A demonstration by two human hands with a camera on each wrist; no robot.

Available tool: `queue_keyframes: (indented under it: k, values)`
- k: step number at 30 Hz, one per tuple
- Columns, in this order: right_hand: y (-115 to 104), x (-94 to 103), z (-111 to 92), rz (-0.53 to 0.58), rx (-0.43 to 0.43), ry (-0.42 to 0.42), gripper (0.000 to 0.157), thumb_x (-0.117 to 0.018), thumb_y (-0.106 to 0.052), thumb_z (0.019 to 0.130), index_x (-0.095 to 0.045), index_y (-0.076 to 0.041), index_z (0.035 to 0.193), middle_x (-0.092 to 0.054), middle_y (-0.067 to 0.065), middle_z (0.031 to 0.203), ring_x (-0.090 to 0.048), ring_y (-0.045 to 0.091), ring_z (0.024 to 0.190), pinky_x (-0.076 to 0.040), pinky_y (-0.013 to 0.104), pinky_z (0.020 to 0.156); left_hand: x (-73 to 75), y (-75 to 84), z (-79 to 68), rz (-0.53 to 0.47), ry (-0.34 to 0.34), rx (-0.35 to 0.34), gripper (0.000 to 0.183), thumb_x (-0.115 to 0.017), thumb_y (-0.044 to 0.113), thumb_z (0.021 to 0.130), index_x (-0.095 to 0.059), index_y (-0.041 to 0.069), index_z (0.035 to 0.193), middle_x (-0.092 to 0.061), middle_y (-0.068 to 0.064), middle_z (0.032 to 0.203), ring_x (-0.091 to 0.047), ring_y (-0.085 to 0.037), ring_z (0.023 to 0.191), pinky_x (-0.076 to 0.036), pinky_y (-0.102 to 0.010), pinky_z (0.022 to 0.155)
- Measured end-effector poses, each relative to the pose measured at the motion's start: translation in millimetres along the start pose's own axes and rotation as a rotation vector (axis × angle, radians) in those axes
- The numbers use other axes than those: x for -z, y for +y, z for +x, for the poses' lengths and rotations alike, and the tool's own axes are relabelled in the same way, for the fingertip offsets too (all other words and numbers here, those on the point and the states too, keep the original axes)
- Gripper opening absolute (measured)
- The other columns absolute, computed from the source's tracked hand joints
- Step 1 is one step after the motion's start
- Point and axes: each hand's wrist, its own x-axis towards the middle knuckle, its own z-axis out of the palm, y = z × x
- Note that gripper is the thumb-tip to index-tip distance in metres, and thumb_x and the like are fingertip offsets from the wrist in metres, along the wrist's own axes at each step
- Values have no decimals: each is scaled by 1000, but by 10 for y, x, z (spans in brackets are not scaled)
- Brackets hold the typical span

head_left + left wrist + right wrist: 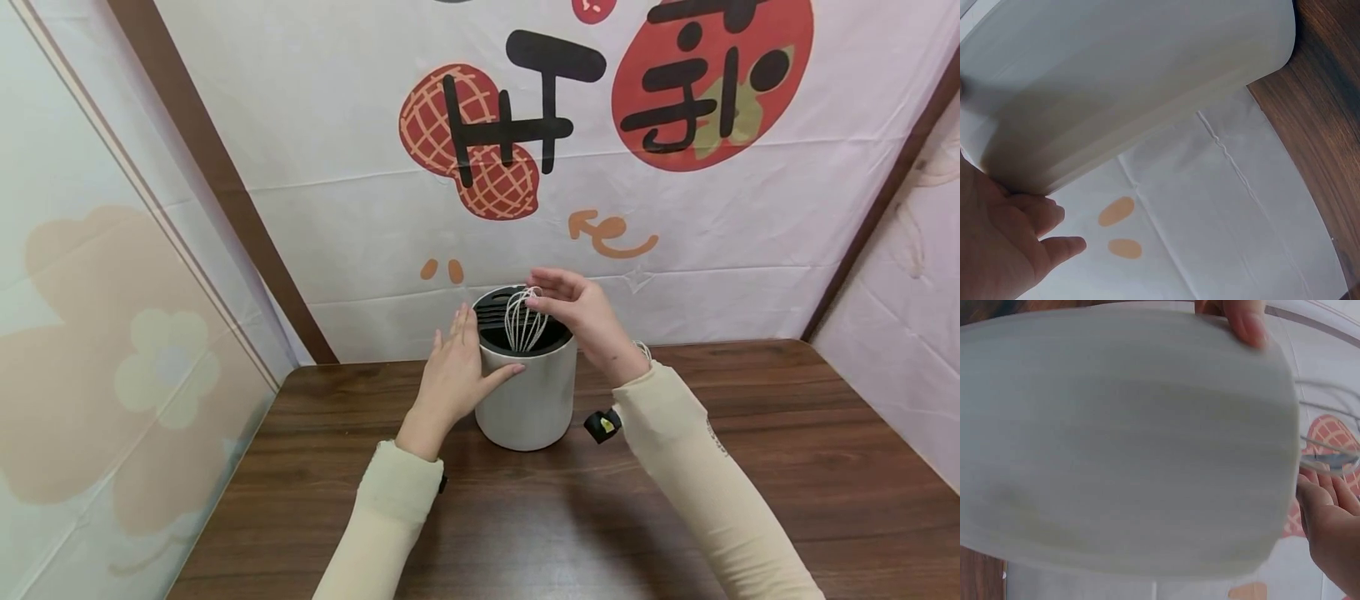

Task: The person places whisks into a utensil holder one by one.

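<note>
A whisk [525, 321] stands wire end up in a white utensil holder [525, 408] with a black slotted insert [491, 312]. Its handle is hidden inside. My right hand [573, 308] is at the wires' upper right, thumb and fingers apart and fairly straight; the right wrist view shows the whisk wires [1329, 403] beside that hand [1338, 531]. My left hand [457, 367] rests against the holder's left side, fingers extended up to the rim and thumb across the front. In the left wrist view, the left hand [1004, 237] touches the holder's wall [1147, 81].
The holder stands on a dark brown wooden table [315, 500], close to a white printed cloth [360, 250] behind it. Another pale cloth with flower shapes [112, 333] hangs at the left. A small black device [602, 425] is at the right wrist.
</note>
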Motion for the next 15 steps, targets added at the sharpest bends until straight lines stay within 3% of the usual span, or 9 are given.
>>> queue_keyframes:
  k: [9,15]
  values:
    - [-24,108,-65,72,-14,3,44,-58,-3,93,-47,7,135,-53,24,130,-58,13,110,-37,36,104,-1,-8,-26,10,8,-14,107,-52,70,83,-18,-9,148,-17,-22,155,-16,-30,143,-18,-55,110]
    - [-50,153,-101,103,-7,7,43,-57,-2,93,-47,9,134,-58,20,124,-60,12,107,-41,33,101,6,-4,-32,4,2,-11,108,-52,70,83,-17,-9,148,-15,-22,155,-16,-31,143,-17,-55,111]
